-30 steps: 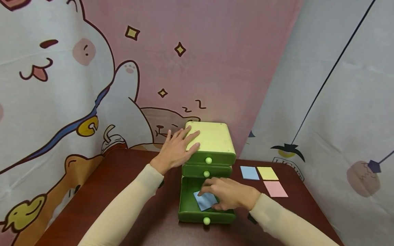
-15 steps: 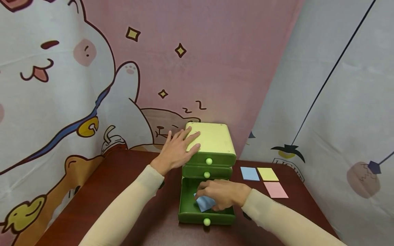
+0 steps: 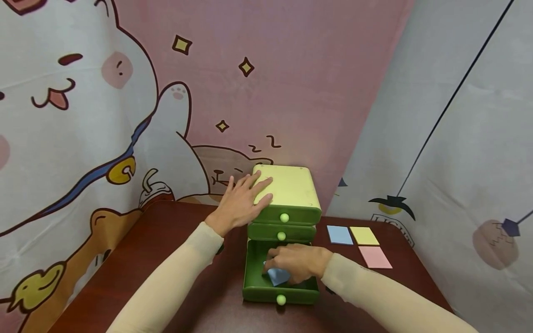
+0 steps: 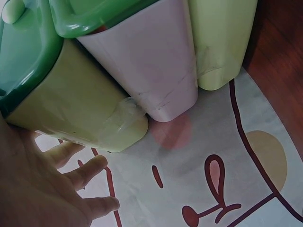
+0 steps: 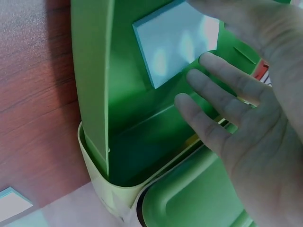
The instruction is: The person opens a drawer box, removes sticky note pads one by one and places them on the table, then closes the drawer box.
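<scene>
A small cabinet [image 3: 291, 185] with a pale yellow top and green drawers stands on the table, its bottom drawer [image 3: 258, 294] pulled out. My left hand [image 3: 238, 203] lies on the cabinet's top left side, fingers spread; the left wrist view shows those fingers stretched out beside the yellow, pink and pale green drawer casings. Inside the bottom drawer my right hand [image 3: 297, 262] pinches a blue sticky note pad [image 3: 278, 276]. Seen from the right wrist, the thumb is at one edge of the pad and the index fingertip at the opposite edge, the other fingers loosely extended.
To the cabinet's right lie a blue pad [image 3: 339, 235], a yellow pad [image 3: 364, 236] and a pink pad [image 3: 375, 257]. The dark red-brown table [image 3: 125, 259] meets a cartoon-printed cloth [image 3: 316, 92] behind. The upper two drawers, with round light green knobs, are pushed in.
My right hand has moved slightly left and closed its fingers on the blue sticky note pad, which has tilted. The left hand stays where it was on the cabinet.
</scene>
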`<state>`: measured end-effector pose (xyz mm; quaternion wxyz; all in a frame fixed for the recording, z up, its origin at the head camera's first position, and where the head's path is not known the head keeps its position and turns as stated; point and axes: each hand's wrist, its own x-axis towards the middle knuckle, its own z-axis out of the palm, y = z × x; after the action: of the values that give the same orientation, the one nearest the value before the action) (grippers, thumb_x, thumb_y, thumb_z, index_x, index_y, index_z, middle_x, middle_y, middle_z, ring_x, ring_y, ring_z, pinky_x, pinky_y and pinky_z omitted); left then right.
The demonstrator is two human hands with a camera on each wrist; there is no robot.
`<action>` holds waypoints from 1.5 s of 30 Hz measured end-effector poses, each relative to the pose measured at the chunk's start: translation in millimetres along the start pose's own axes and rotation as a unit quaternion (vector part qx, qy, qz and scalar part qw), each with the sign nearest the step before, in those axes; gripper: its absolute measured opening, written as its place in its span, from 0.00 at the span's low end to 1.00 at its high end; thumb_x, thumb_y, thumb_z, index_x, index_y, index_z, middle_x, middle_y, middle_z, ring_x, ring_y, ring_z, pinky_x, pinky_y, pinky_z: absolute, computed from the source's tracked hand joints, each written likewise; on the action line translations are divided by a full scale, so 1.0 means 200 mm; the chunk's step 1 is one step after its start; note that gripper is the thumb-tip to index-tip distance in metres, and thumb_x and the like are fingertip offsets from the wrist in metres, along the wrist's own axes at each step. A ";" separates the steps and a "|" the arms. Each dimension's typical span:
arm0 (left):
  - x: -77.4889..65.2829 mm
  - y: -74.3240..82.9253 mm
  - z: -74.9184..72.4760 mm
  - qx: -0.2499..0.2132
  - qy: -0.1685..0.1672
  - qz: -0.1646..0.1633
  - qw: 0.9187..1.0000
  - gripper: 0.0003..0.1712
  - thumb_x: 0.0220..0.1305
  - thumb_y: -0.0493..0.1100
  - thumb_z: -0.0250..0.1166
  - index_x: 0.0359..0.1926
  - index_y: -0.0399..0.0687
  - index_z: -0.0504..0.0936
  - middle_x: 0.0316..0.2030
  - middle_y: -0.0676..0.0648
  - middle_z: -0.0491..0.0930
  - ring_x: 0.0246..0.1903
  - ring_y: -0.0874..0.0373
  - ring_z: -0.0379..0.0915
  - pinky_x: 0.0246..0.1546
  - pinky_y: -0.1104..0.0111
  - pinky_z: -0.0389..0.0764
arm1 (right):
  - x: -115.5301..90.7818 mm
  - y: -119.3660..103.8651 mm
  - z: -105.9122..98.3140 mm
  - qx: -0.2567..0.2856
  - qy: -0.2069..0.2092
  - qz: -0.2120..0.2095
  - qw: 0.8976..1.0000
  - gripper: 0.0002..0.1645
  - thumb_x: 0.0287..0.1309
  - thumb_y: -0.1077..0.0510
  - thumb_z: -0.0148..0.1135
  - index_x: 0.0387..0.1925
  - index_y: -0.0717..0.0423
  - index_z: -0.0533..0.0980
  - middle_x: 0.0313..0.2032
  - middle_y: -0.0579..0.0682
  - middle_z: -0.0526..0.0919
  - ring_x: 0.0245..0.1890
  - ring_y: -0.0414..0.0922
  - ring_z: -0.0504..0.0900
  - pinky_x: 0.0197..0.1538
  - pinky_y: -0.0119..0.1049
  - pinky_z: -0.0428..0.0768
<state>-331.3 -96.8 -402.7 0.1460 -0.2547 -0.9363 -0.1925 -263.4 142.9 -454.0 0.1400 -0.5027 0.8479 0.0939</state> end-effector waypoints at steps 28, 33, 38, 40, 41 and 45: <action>0.00 0.01 0.00 -0.005 -0.001 0.000 1.000 0.43 0.89 0.79 0.39 0.94 0.75 0.62 0.96 0.46 0.53 0.94 0.34 0.53 0.92 0.24 0.41 | 0.04 -0.01 0.03 -0.063 0.000 0.000 0.998 0.39 0.67 0.53 0.89 0.74 0.29 0.83 0.66 0.44 0.84 0.45 0.35 0.89 0.42 0.26 0.86; -0.01 0.01 0.00 -0.004 -0.005 -0.005 1.000 0.43 0.89 0.78 0.40 0.94 0.75 0.61 0.96 0.47 0.52 0.94 0.35 0.52 0.92 0.24 0.41 | 0.05 -0.01 0.04 -0.066 0.000 0.000 0.998 0.41 0.65 0.50 0.90 0.75 0.28 0.82 0.63 0.43 0.83 0.43 0.34 0.87 0.41 0.25 0.86; 0.00 0.00 0.00 -0.002 0.002 -0.002 1.000 0.42 0.90 0.77 0.42 0.94 0.74 0.62 0.96 0.46 0.53 0.94 0.34 0.53 0.92 0.24 0.41 | 0.05 0.00 0.05 -0.070 0.003 0.000 0.998 0.41 0.64 0.47 0.91 0.74 0.27 0.82 0.62 0.42 0.82 0.44 0.35 0.87 0.43 0.26 0.87; 0.00 0.00 0.00 -0.001 0.004 -0.001 1.000 0.42 0.90 0.77 0.42 0.94 0.74 0.63 0.96 0.46 0.54 0.94 0.34 0.53 0.92 0.24 0.42 | 0.05 0.00 0.05 -0.073 0.005 -0.001 0.997 0.40 0.64 0.46 0.91 0.74 0.27 0.82 0.62 0.42 0.82 0.44 0.35 0.86 0.44 0.26 0.87; 0.00 0.01 0.00 -0.001 0.003 -0.001 1.000 0.42 0.90 0.77 0.42 0.94 0.74 0.63 0.96 0.46 0.54 0.94 0.34 0.53 0.92 0.24 0.42 | 0.05 0.00 0.05 -0.073 0.006 -0.001 0.997 0.40 0.64 0.45 0.91 0.74 0.27 0.82 0.61 0.42 0.82 0.44 0.34 0.86 0.45 0.26 0.87; -0.01 0.01 -0.01 -0.001 0.000 0.000 1.000 0.42 0.90 0.78 0.41 0.94 0.75 0.62 0.96 0.46 0.54 0.93 0.33 0.54 0.92 0.24 0.42 | 0.04 0.01 0.04 -0.063 0.006 0.000 0.998 0.38 0.64 0.43 0.91 0.72 0.28 0.83 0.62 0.43 0.82 0.45 0.35 0.86 0.47 0.27 0.88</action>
<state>-329.2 -96.3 -401.7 0.1457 -0.2546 -0.9361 -0.1938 -267.6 140.3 -463.2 0.1026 -0.5111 0.8411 0.1444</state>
